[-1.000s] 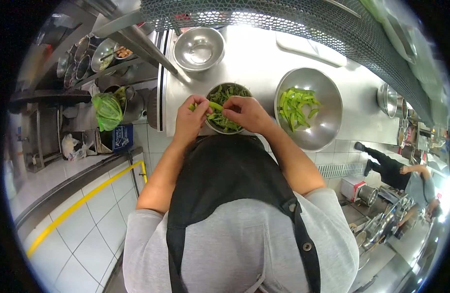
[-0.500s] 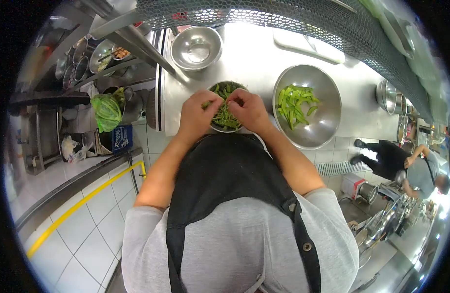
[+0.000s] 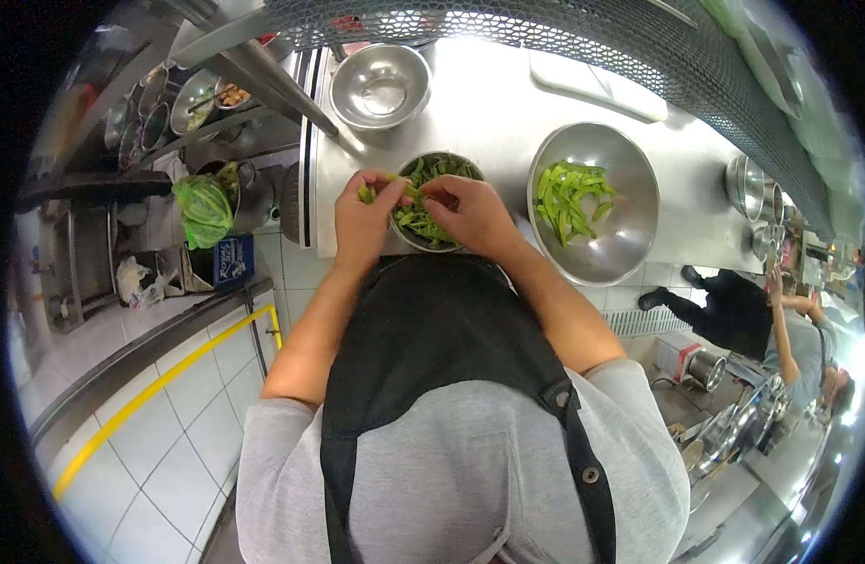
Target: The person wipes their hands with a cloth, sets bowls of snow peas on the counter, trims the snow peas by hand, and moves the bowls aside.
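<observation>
The smooth metal counter (image 3: 493, 103) looks glossy; right of the hands (image 3: 413, 218), the large round silver bowl (image 3: 630, 226) is shiny metal. The black apron (image 3: 442, 338) looks matt cloth.

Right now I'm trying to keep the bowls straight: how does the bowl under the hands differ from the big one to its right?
The big bowl is much wider than the small bowl. Green pieces leave much of the big bowl's inside bare, but cover most of the small bowl's visible inside. Both hands are at the small bowl, neither at the big bowl. Both are round and metallic.
</observation>
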Tool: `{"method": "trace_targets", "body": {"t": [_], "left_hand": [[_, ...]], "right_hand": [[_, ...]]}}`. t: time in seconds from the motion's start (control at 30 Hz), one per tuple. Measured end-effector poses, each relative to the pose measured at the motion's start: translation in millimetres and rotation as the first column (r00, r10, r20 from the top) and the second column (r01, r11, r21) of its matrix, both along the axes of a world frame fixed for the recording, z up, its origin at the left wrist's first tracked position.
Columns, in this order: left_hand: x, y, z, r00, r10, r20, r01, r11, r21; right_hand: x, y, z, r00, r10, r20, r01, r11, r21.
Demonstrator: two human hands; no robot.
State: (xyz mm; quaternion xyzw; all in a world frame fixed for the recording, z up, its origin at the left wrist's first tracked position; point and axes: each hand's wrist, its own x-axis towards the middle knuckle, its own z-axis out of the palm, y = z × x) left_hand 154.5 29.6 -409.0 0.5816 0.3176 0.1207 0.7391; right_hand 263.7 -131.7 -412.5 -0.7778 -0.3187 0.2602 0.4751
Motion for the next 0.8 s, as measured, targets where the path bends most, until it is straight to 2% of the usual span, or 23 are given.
{"method": "trace_targets", "body": {"t": [0.1, 0.2, 0.3, 0.4, 0.43, 0.5, 0.6, 0.7, 0.8], "left_hand": [[-0.4, -2.3, -3.5, 0.996, -0.060, 0.061, 0.051, 0.990, 0.129], [-3.5, -2.8, 2.4, 0.999, -0.046, -0.012, 0.048, 0.987, 0.151], [-5.4, -8.9, -8.0, 0.993, 0.065, 0.103, -0.073, 0.995, 0.073], [-4.8, 16.0, -14.4, 0.952, 0.300, 0.070, -0.297, 0.954, -0.050], [-8.3, 26.9, -18.3, 0.943, 0.317, 0.097, -0.295, 0.937, -0.188], [-20.6, 47.1, -29.0, 0.923, 0.357, 0.140, -0.263, 0.854, -0.449], [-34.2, 55.2, -43.3, 0.943, 0.264, 0.201, -0.099, 0.802, -0.589], [-38.2, 46.4, -42.5, 0.955, 0.261, 0.141, -0.118, 0.770, -0.627], [-31.6, 32.8, -29.6, 0.946, 0.320, -0.043, -0.274, 0.724, -0.633]], "right_hand": [[2.3, 4.4, 4.2, 0.997, 0.032, 0.064, -0.028, 0.998, -0.061], [3.1, 5.3, -6.5, 0.997, -0.060, -0.038, 0.058, 0.996, -0.063], [2.3, 9.6, -23.0, 0.953, -0.163, -0.256, 0.183, 0.982, 0.055], [10.1, 4.4, -24.3, 0.990, -0.114, -0.079, 0.110, 0.992, -0.065], [9.7, 4.2, -26.7, 0.995, -0.014, 0.095, 0.022, 0.996, -0.086], [4.3, 2.0, -34.9, 0.890, 0.191, 0.415, -0.131, 0.977, -0.169], [-4.2, 16.7, -40.9, 0.860, 0.282, 0.426, -0.258, 0.959, -0.113], [-8.0, 27.5, -39.6, 0.799, 0.432, 0.418, -0.345, 0.899, -0.270], [-9.1, 35.3, -58.2, 0.699, 0.521, 0.490, -0.338, 0.844, -0.417]]}}
